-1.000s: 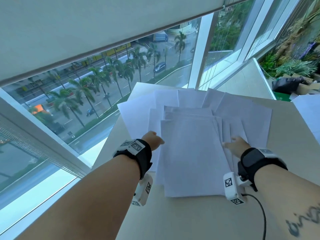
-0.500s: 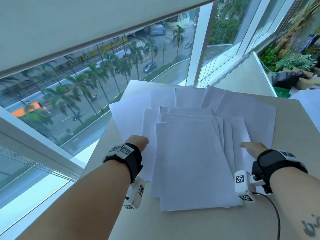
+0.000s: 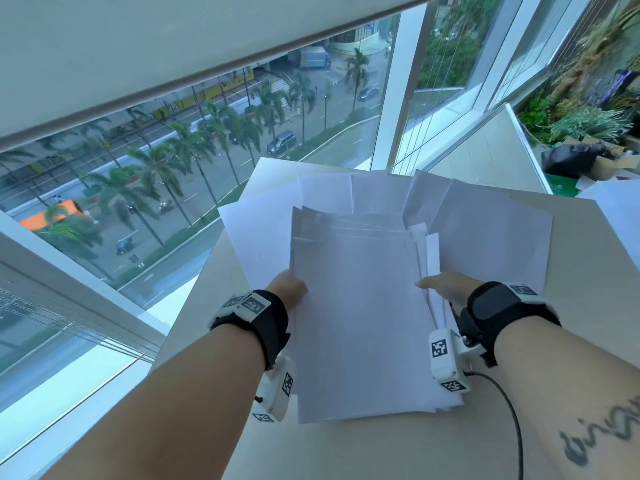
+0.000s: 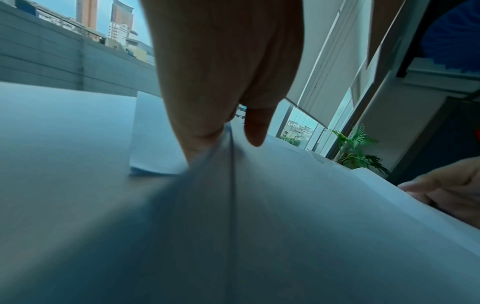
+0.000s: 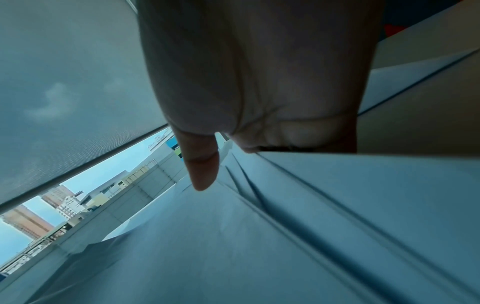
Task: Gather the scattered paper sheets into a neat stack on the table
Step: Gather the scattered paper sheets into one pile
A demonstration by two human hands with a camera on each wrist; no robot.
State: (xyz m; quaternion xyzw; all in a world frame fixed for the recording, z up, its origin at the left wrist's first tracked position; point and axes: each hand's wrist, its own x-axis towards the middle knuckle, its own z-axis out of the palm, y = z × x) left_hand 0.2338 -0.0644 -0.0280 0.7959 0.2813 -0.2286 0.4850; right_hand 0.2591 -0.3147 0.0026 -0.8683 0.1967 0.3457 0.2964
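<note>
A loose pile of white paper sheets point(image 3: 360, 323) lies in the middle of the beige table point(image 3: 588, 341), its side edges raised between my hands. My left hand point(image 3: 289, 289) grips the pile's left edge; in the left wrist view the thumb point(image 4: 253, 127) is over the paper point(image 4: 285, 205) and the fingers go under it. My right hand point(image 3: 443, 289) holds the right edge, thumb point(image 5: 202, 170) above the sheets point(image 5: 337, 205), fingers tucked below and hidden. More sheets point(image 3: 485, 230) fan out flat behind the pile.
A large window point(image 3: 173, 202) runs along the table's left and far edges, several storeys above a street. Another white sheet point(image 3: 623, 220) lies at the table's right edge. A black cable point(image 3: 512, 410) trails from my right wrist. Plants and boxes point(image 3: 588, 140) sit far right.
Both hands moved inward against the pile's sides and took hold of its edges. The middle sheets are pushed closer together and their sides now lift off the table.
</note>
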